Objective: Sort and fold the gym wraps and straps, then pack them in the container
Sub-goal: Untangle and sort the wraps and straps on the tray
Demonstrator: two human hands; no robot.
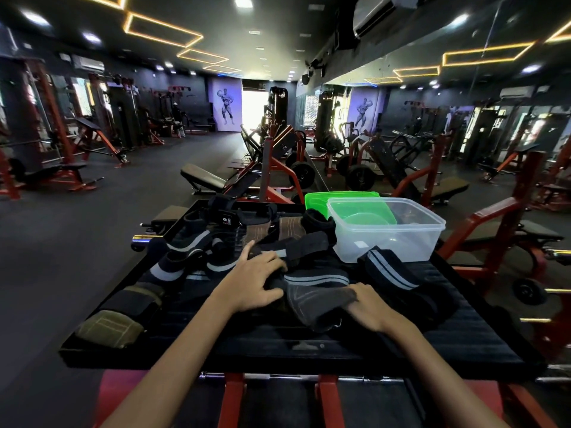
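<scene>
Dim gym, black padded worktop (pixel 463 329) strewn with striped wraps. Left hand (pixel 256 281) presses flat, right hand (pixel 369 307) has its grip around a dark leather lifting strap (pixel 315 299): folding, seemingly. Clear plastic container (pixel 389 230) waits empty, just beyond.

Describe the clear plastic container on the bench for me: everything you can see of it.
The clear container is a rectangular tub of see-through plastic with rounded corners and a rolled rim, standing upright and open on the far right of the black padded bench. No wraps appear to be inside. A green lid lies right behind it, showing through its wall. A black wrap with grey stripes lies against its near side. Neither hand touches it.
</scene>
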